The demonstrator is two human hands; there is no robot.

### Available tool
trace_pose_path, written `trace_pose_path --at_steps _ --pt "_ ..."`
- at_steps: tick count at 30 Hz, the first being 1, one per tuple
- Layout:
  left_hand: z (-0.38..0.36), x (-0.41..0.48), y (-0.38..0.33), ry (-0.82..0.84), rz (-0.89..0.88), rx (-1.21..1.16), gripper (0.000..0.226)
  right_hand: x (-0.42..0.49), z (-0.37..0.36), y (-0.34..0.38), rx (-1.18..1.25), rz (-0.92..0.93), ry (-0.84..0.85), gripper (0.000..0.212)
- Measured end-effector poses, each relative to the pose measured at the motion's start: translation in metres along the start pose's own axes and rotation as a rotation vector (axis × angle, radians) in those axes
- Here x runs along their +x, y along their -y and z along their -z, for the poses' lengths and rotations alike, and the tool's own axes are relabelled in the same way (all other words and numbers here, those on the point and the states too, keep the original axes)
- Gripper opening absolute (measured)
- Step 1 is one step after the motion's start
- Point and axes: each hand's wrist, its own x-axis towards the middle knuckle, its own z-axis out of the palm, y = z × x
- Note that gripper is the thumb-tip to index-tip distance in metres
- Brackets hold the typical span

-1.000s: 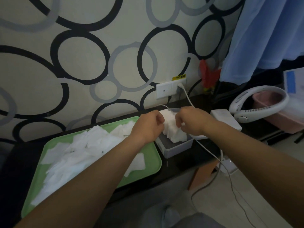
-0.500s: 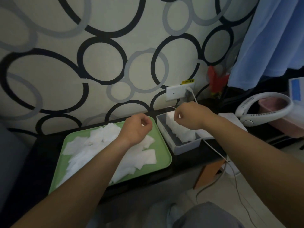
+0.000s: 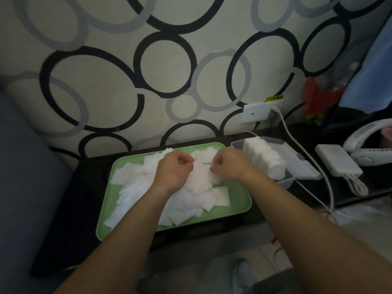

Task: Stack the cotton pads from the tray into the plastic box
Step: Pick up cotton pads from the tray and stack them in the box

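Both hands are working over the tray (image 3: 233,209), which is sitting mid tabletop (image 3: 84,209) with its long side running along the front edge. Loose pads (image 3: 191,194) are lying heaped across most of it, overlapping at all angles.

The left hand (image 3: 176,168) is hanging over the middle of the heap, fingers curling in, thumb meeting forefinger. The right hand (image 3: 229,166) is sitting just beside it on the box side, fingers curling too, tips pointing down into the heap. I can't tell whether either is pinching a pad, since the knuckles are covering the fingertips and the frame is blurring there.

The box (image 3: 237,144) is standing just beside the tray's right end, toward the tabletop's back edge. A stack (image 3: 265,160) of pads is standing on edge inside it, rising above the rim.

A cable (image 3: 307,158) is running from the socket (image 3: 257,112) past the box toward the front edge. A power bank (image 3: 337,162) and neck fan (image 3: 360,134) are lying near the right edge.
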Motion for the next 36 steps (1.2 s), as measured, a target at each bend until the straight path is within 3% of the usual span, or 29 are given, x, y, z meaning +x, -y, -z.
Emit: trace_pose_path --at_steps 5,9,15,23,28,32,34,36 --pt "-0.001 0.004 -0.002 0.008 -0.015 -0.032 0.010 0.007 -0.007 -0.005 0.000 -0.055 0.053 0.035" --pt "0.000 0.003 0.001 0.014 -0.055 -0.020 0.009 0.012 -0.009 -0.007 0.023 -0.029 0.020 0.033" --pt "0.009 -0.001 0.007 0.019 -0.031 -0.061 0.006 0.008 -0.017 -0.003 -0.089 -0.005 0.077 0.045" --pt "0.016 -0.005 0.008 0.024 -0.012 -0.099 0.006 0.011 -0.013 -0.008 0.206 -0.024 -0.003 0.030" --pt "0.019 -0.005 0.011 0.006 0.006 -0.132 0.006 0.005 0.003 -0.006 0.554 -0.013 -0.078 0.036" --pt "0.022 -0.009 0.005 0.051 -0.042 -0.216 0.031 -0.006 0.016 0.003 0.761 0.119 -0.075 0.044" --pt "0.024 -0.013 -0.002 0.156 -0.067 -0.287 0.054 -0.009 0.016 0.007 0.822 0.187 -0.012 0.045" --pt "0.026 -0.017 -0.007 0.259 -0.039 -0.403 0.063 -0.010 0.014 0.010 0.883 0.251 0.069 0.044"
